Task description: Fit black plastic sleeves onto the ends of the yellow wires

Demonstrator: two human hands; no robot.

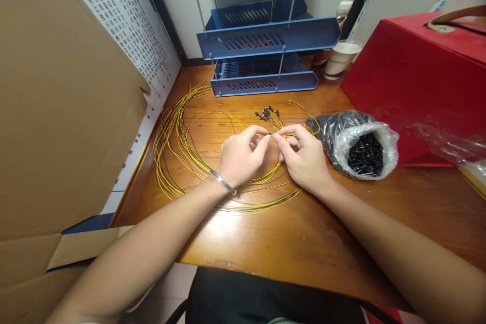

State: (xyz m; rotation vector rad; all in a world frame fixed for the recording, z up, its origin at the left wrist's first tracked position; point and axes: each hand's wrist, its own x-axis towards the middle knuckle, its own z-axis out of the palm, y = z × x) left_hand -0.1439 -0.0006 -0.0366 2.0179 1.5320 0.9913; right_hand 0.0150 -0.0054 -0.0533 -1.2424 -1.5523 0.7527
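My left hand (pixel 243 154), with a silver bracelet at the wrist, is closed in a pinch on a small black cap-like piece (pixel 270 134). Fingertip to fingertip with it, my right hand (pixel 306 154) pinches a thin yellow wire (pixel 290 135); the exact join is hidden by the fingers. Beneath both hands lies a loose coil of yellow and dark wires (pixel 163 147). Just beyond the fingers, several wire ends with black tips (pixel 269 111) are bunched together. To the right of my right hand, an open plastic bag (pixel 390 146) holds many small black pieces (pixel 365 154).
A blue tiered tray rack (pixel 266 83) stands at the back of the wooden table (pixel 243 245). At the back right are a paper cup (pixel 340 61), a bottle (pixel 343 10) and a red box (pixel 413 86) with a handle. Cardboard (pixel 68 111) rises along the left.
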